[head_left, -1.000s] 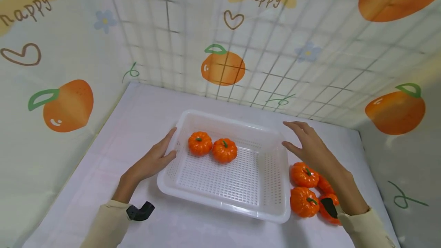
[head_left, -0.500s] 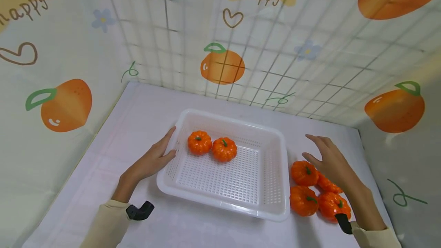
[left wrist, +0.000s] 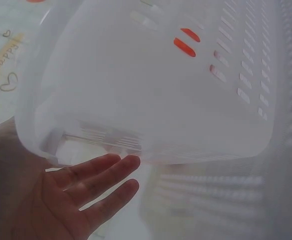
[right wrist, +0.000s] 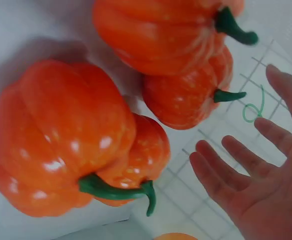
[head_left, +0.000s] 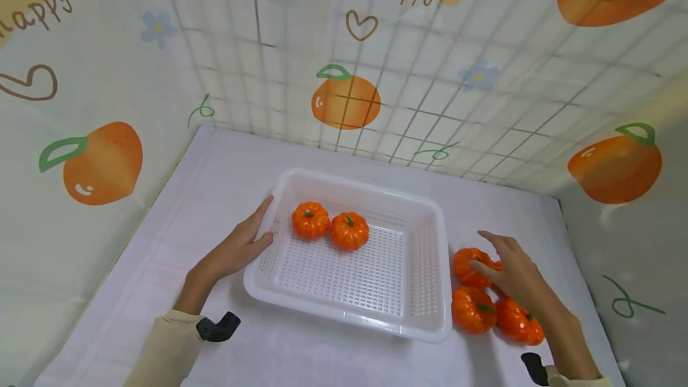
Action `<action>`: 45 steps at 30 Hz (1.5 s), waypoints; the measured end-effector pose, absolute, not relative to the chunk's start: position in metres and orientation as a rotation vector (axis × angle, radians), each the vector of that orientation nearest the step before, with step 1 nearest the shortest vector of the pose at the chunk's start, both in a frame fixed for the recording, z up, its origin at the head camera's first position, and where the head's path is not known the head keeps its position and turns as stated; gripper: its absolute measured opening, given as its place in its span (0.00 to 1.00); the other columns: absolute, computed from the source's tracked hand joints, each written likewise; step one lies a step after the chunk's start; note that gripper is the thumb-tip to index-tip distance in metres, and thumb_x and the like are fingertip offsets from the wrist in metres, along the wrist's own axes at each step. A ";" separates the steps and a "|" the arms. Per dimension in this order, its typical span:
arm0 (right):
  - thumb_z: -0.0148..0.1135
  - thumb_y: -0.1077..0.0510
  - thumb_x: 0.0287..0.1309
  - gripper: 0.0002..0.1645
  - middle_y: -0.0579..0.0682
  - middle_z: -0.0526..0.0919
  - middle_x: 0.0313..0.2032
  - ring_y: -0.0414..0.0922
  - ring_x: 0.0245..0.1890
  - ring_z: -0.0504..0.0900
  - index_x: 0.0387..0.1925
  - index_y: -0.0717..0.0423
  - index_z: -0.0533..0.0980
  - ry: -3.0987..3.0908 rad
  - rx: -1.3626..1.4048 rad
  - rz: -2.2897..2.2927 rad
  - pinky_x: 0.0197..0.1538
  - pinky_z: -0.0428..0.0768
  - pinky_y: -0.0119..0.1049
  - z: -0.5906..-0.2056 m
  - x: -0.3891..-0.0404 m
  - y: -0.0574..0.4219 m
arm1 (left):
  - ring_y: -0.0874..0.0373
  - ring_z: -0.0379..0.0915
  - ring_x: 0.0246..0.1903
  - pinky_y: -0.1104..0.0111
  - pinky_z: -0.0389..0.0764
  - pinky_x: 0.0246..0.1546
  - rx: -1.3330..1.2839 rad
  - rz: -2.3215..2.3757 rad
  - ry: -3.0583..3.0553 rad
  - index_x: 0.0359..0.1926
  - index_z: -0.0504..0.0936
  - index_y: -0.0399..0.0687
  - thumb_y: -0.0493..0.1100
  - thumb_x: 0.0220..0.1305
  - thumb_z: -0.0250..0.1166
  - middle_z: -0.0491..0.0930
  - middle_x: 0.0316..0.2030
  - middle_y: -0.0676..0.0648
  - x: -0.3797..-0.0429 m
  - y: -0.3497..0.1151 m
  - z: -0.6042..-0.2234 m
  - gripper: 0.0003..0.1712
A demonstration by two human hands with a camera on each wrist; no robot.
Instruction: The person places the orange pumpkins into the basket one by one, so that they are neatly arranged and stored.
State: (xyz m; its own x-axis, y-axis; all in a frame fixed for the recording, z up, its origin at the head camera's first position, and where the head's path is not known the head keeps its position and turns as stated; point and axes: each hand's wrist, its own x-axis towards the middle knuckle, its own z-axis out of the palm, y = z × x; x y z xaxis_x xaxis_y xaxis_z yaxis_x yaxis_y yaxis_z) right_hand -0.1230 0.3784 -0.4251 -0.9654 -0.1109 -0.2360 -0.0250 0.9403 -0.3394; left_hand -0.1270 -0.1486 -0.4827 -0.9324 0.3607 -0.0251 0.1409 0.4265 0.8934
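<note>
In the head view, the right grip (head_left: 518,273) covers most of the rear right pumpkin (head_left: 497,266) (only slivers of orange show). The right sleeve (head_left: 577,381) runs off the bottom edge. The left wrist view cuts off the white basket (left wrist: 111,75) and shows mere orange patches (left wrist: 184,47) through its slots (left wrist: 243,95). The right wrist view crops the topmost pumpkin (right wrist: 158,35) and the same grip.

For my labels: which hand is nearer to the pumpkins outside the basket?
Right: the right hand is close to those pumpkins; the left hand is at the opposite side of the basket.
</note>
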 end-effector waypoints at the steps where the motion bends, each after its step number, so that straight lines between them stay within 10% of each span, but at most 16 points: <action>1: 0.65 0.35 0.59 0.55 0.74 0.54 0.69 0.76 0.62 0.61 0.76 0.55 0.53 2.835 -0.090 -0.486 0.45 0.68 0.78 -0.427 -0.122 0.379 | 0.45 0.49 0.74 0.47 0.63 0.65 0.442 1.516 2.464 0.80 0.36 0.53 0.39 0.74 0.52 0.40 0.78 0.47 -0.127 -0.149 -0.482 0.44; 45: 0.73 0.43 0.54 0.51 0.75 0.59 0.62 0.76 0.56 0.67 0.71 0.60 0.60 2.837 -0.073 -0.377 0.44 0.75 0.71 -0.450 -0.116 0.377 | 0.49 0.50 0.73 0.49 0.57 0.70 0.433 1.530 2.435 0.80 0.36 0.56 0.39 0.74 0.52 0.41 0.78 0.50 -0.128 -0.150 -0.480 0.44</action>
State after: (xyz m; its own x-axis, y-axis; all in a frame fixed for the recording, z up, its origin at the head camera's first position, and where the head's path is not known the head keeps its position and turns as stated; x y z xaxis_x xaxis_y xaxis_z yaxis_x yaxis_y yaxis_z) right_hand -0.1164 0.3769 -0.4504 -0.9600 -0.0857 -0.2664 -0.0132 0.9648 -0.2627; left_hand -0.1279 -0.1495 -0.4796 -0.9294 0.3671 -0.0389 0.1242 0.4102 0.9035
